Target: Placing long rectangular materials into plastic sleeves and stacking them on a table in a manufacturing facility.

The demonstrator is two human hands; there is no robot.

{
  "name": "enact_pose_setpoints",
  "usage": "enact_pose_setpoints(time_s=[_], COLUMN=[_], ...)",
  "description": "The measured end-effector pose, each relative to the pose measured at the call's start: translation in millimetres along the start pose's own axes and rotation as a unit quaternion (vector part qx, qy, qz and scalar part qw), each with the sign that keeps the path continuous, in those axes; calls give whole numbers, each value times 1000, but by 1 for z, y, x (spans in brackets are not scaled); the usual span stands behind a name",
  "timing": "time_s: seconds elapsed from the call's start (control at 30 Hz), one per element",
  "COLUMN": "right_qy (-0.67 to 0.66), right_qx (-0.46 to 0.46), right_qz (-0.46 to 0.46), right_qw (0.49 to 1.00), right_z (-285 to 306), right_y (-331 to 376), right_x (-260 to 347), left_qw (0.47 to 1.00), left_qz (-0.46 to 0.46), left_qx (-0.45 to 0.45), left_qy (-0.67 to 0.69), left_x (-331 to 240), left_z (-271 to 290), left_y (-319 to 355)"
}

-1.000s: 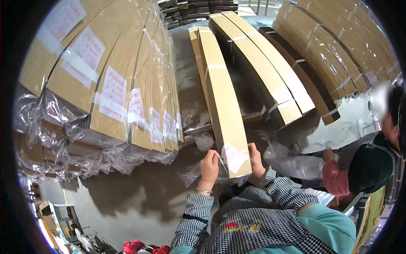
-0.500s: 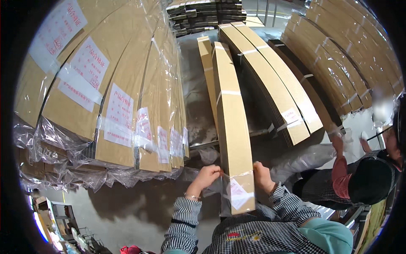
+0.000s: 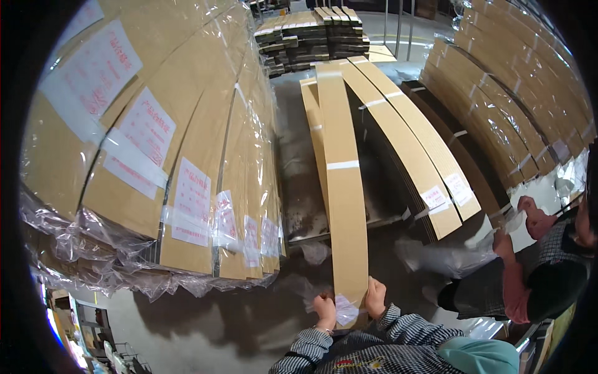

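A long, narrow bundle of tan cardboard-like strips (image 3: 347, 218), bound with white bands, runs from the far stack toward me. A white label (image 3: 346, 310) is on its near end. My left hand (image 3: 324, 311) is closed at the left edge of this end, pinching thin clear plastic film (image 3: 304, 288) that bunches beside it. Against the right edge, my right hand (image 3: 375, 298) is also closed, and it seems to grip the same film. Folded fingers hide most of the film in both hands. Another similar bundle (image 3: 316, 140) lies just left of this one.
Plastic-wrapped stacks of labelled bundles (image 3: 137, 206) tower on the left, with more (image 3: 492, 106) on the right. Two banded bundles (image 3: 411, 137) lie right of mine. A co-worker (image 3: 529, 268) at the right handles clear plastic (image 3: 451, 257). Dark-edged stacks (image 3: 311, 37) stand at the back.
Both hands have drawn in toward my body at the bundle's near end. My view has shifted, so the stacks sit lower. Both of the co-worker's hands now show on the plastic.
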State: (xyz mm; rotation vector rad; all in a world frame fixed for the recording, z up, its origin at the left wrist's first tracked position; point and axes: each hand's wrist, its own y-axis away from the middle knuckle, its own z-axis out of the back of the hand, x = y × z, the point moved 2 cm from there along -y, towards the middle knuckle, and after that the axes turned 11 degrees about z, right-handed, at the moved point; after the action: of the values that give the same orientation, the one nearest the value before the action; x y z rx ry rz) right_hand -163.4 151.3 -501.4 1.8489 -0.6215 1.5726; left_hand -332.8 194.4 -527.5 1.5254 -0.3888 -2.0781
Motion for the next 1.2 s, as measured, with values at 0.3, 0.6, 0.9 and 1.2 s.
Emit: enact_pose_setpoints(time_s=[0.3, 0.6, 0.9, 1.2], right_qy=[-7, 4, -43, -72], right_qx=[152, 221, 223, 330], right_qz=[-93, 77, 193, 224], right_qw=[984, 972, 955, 914], right_z=[27, 25, 13, 32], right_y=[-22, 76, 95, 149], right_x=[-10, 166, 185, 160], left_qw=[910, 958, 909, 898], left_qz=[-91, -250, -402, -263], left_qx=[132, 94, 86, 280], left_qy=[-382, -102, -62, -214], left_x=[-59, -85, -105, -149], left_z=[15, 92, 176, 187], left_y=[-17, 120, 180, 210])
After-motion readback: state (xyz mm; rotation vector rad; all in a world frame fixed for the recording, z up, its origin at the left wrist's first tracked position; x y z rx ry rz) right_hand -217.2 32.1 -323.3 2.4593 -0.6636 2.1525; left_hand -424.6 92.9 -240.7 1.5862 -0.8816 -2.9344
